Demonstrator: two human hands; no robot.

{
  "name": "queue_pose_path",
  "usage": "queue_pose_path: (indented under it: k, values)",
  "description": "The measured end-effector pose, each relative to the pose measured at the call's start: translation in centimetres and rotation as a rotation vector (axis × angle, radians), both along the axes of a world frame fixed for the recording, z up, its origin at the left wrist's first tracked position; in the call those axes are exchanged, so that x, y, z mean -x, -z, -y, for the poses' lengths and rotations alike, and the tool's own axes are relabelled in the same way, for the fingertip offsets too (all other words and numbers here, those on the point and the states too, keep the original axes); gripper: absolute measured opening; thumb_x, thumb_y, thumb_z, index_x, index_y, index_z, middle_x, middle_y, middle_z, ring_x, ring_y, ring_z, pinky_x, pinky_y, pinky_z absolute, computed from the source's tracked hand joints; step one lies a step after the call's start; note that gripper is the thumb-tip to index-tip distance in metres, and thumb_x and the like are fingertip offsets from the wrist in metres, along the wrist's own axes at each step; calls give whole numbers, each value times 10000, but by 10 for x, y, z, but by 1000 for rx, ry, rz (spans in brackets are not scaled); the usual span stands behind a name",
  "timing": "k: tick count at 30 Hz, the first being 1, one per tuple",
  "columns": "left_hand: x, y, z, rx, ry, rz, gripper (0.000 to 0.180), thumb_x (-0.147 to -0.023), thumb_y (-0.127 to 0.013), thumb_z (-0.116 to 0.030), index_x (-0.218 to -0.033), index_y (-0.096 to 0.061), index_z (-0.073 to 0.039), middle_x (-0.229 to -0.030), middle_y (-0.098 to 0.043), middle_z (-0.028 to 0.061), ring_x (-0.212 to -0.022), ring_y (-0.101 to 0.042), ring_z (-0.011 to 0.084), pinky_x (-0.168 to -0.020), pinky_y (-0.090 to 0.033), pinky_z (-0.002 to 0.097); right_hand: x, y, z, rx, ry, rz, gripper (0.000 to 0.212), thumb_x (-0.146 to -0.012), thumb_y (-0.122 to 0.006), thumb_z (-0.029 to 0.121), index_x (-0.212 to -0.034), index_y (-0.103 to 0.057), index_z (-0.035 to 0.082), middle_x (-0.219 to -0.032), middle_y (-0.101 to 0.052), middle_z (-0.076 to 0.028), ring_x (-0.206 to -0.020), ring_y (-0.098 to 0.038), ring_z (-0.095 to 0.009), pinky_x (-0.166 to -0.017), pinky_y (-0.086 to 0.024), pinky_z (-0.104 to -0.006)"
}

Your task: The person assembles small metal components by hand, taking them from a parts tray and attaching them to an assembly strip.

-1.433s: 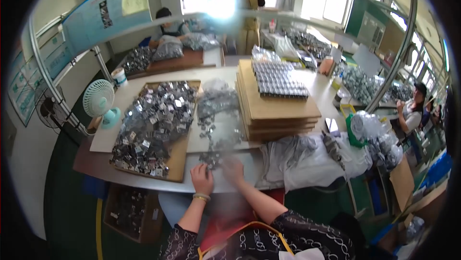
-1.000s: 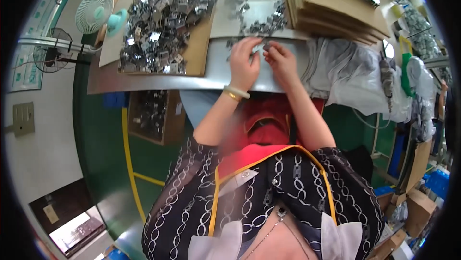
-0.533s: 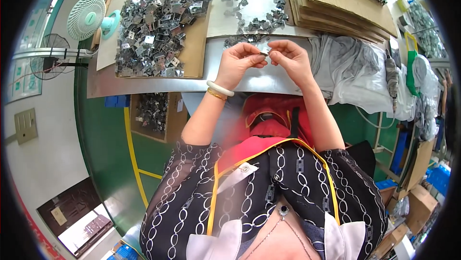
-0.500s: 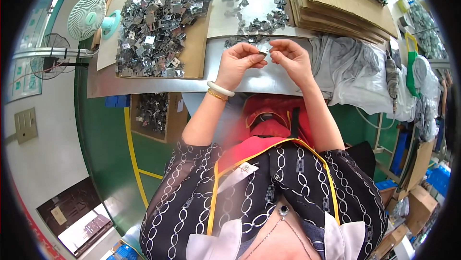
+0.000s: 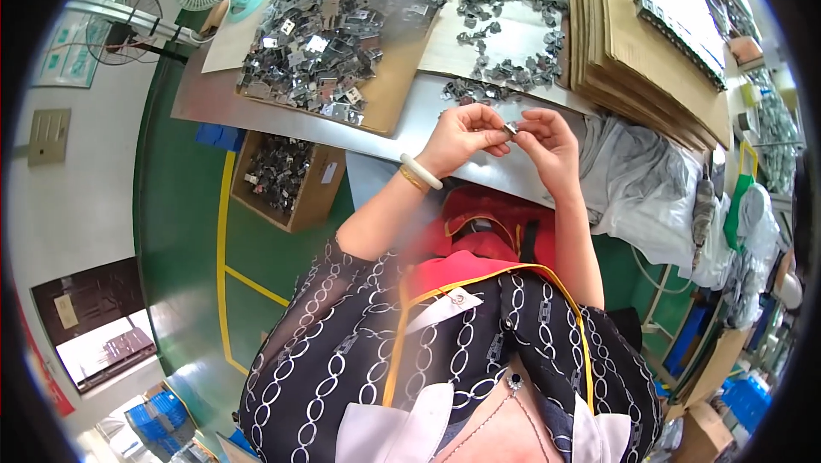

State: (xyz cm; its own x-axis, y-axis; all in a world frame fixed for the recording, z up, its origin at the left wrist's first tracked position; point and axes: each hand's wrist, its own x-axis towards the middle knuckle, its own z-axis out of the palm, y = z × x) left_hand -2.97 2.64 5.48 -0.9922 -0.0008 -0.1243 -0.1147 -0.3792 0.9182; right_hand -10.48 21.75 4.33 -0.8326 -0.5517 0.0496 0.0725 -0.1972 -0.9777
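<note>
Both hands were pinched around one small metal clip (image 5: 510, 129), held just above the near edge of the grey worktable (image 5: 410, 121). The left hand (image 5: 462, 134) had its fingers curled shut on one end, and the right hand (image 5: 547, 138) closed its fingertips on the other. I'd guess the part was light, stiff stamped steel, probably slick with sharpish edges, so gripping the flat faces rather than the edges looked sensible. Beyond the clip on the table sat a scatter of similar dark pieces (image 5: 505, 70); left of those was a big heap of shiny parts (image 5: 333, 18) on cardboard, and right was a stack of cardboard sheets (image 5: 641, 53).
</note>
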Motion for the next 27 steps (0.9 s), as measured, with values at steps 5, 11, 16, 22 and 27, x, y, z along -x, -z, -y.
queue_pose_path:
  k: [5, 11, 16, 22, 27]
  values:
    - [-6, -10, -1, -63, 10, 53, 147, -931, -735, -73, -1026, -667, 16, -904, -721, 90, -789, -730, 173, -701, -609, 278, -2, -4, 1, 80, -1, 65, 268, -883, -745, -37, -1089, -589, 35, -979, -677, -36, -891, -660, -101, -822, -543, -235]
    - [-6, -14, 0, -71, 81, -29, 101, -943, -710, -48, -1023, -662, -10, -887, -703, 56, -783, -699, 153, -702, -581, 297, 3, -28, -9, -15, -73, -68, 251, -869, -753, -50, -1018, -576, 47, -977, -674, -46, -878, -651, -99, -806, -550, -240]
    - [-3, -16, -18, -72, 18, -116, 83, -948, -699, -41, -1013, -661, -7, -895, -708, 66, -782, -694, 151, -715, -582, 300, -4, 1, -10, 202, -16, 48, 228, -873, -747, -51, -1014, -588, 33, -975, -677, -52, -884, -650, -99, -788, -545, -242]
    - [-12, 1, -21, -76, -134, -36, 83, -938, -700, -6, -1011, -669, 18, -889, -711, 78, -770, -704, 147, -709, -601, 287, -27, 9, -5, 14, 128, 77, 194, -904, -724, -25, -1091, -675, -15, -1011, -709, -59, -922, -662, -121, -812, -537, -252]
    - [-17, 6, -27, 232, -148, -65, 53, -917, -673, 16, -965, -675, 38, -817, -705, 72, -719, -686, 126, -641, -568, 272, -24, 16, -6, -223, 224, -453, 279, -833, -791, -23, -1096, -697, -12, -1036, -729, -61, -895, -649, -128, -807, -516, -261]
